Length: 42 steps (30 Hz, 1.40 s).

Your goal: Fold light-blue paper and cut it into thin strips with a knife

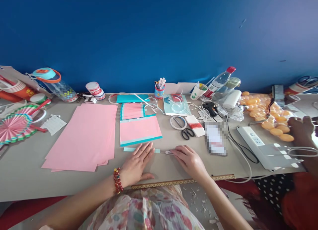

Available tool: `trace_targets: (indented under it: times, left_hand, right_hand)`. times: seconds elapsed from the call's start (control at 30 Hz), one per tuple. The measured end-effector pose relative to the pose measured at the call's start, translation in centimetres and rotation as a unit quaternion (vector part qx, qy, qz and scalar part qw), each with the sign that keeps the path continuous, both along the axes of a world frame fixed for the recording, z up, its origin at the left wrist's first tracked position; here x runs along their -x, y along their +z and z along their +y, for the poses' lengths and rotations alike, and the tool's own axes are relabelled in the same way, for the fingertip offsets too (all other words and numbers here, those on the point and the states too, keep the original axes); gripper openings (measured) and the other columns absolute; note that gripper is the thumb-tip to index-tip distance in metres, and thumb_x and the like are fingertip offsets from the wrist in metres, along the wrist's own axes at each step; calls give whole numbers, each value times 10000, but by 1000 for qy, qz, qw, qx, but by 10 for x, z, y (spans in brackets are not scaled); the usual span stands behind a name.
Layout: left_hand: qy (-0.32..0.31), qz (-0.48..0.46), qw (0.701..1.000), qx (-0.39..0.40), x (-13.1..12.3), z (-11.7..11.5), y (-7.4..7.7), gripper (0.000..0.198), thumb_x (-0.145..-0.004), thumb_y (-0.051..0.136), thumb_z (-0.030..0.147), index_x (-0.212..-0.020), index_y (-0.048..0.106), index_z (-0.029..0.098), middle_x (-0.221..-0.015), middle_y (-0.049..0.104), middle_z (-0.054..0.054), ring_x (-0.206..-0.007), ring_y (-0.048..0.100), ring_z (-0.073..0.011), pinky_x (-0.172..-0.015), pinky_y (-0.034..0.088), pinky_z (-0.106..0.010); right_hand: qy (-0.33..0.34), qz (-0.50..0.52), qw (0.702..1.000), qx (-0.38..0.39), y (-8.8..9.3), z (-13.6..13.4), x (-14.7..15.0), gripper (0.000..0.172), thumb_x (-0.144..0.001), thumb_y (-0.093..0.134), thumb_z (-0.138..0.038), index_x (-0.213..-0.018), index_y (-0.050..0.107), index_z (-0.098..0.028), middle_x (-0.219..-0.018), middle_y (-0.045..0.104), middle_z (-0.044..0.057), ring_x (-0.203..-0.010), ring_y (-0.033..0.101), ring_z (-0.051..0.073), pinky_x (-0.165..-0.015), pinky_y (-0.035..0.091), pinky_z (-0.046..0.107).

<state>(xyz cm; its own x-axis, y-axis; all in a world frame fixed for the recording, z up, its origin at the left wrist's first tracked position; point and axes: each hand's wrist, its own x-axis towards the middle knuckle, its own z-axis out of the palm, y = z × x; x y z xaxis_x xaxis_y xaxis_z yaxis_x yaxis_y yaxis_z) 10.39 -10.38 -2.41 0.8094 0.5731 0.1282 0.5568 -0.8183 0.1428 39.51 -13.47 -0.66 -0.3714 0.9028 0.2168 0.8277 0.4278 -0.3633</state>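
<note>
My left hand (139, 162) lies flat with its fingers stretched out, pressing a narrow pale-teal paper strip (128, 149) to the table. The strip's ends show on both sides of the fingers. To the right of it, my right hand (188, 158) pinches a slim, pale tool (169, 152) with a thin grey tip that points left at the strip; its exact kind is unclear. Just beyond my left hand are a pink paper sheet with teal edges (140, 130) and a pleated pink-and-teal piece (132, 111). Large pink sheets (81, 137) are stacked at the left.
Black scissors (187, 134), a tape ring (178, 123) and a card wound with red thread (196, 125) lie beyond my right hand. A phone (216, 139) and power strip (258, 147) sit further right, near another person's hand (301, 129). Bottles and cups line the wall.
</note>
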Motion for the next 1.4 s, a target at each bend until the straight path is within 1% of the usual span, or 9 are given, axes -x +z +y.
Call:
trace_targets:
  times: [0.13,0.27,0.43,0.6,0.77,0.93,1.07,1.2,1.4]
  left_hand:
    - [14,10,1000,14,-1,-3,2,920,-858,369,782,-1560,210,208,-1634,140,-142,-1497,169,-322,-1186,203,-516]
    - [22,16,999,25,-2,-3,2,929,-853,347,796,-1569,177,228,-1641,115,-123,-1497,162,-327,-1195,174,-513]
    - [22,21,999,28,-2,-4,2,951,-841,331,815,-1569,175,224,-1641,111,-129,-1496,162,-333,-1192,171,-516]
    - [26,25,999,25,-3,-4,3,962,-831,332,824,-1568,180,225,-1640,123,-129,-1494,169,-335,-1187,182,-521]
    - [27,35,999,25,-3,-5,4,961,-830,306,831,-1566,187,225,-1641,116,-126,-1496,170,-327,-1191,175,-518]
    - [31,41,999,16,-4,-5,4,980,-821,308,839,-1567,187,216,-1640,122,-130,-1498,159,-332,-1193,174,-511]
    - [29,46,998,13,-4,-5,3,988,-819,299,843,-1566,189,206,-1638,114,-144,-1498,160,-334,-1191,176,-516]
    - [31,42,999,9,-4,-5,3,1008,-805,330,848,-1567,187,205,-1637,123,-143,-1496,163,-336,-1195,172,-512]
    - [29,37,999,20,-4,-5,3,989,-811,320,845,-1562,205,211,-1639,113,-143,-1495,168,-337,-1191,179,-519]
  right_hand:
    - [5,2,1000,-3,-1,-2,-1,302,-991,455,-184,-1195,674,-226,-1072,657,94,-931,584,220,-806,511,359]
    - [7,-2,1000,2,-2,-2,0,310,-991,449,-179,-1206,668,-227,-1088,648,99,-935,571,225,-804,506,368]
    - [10,17,1000,10,-2,0,3,320,-985,451,-163,-1200,670,-253,-1072,641,91,-931,572,222,-797,510,356]
    - [25,42,999,17,-1,3,2,310,-982,462,-158,-1167,692,-251,-1034,640,89,-905,570,209,-774,513,339]
    - [27,47,998,22,-1,3,3,306,-979,469,-150,-1160,699,-239,-997,640,88,-882,560,206,-761,507,329]
    - [38,45,998,22,3,5,4,304,-976,475,-151,-1151,703,-249,-968,643,82,-875,561,205,-760,502,319]
    - [44,39,998,27,5,5,3,313,-978,459,-139,-1150,700,-238,-978,643,87,-875,559,204,-755,500,318]
    - [42,39,998,29,4,3,6,314,-979,453,-142,-1148,700,-235,-977,641,89,-881,560,205,-757,506,318]
    - [34,43,998,35,4,-1,5,316,-986,447,-152,-1174,685,-239,-994,633,90,-894,564,202,-765,516,321]
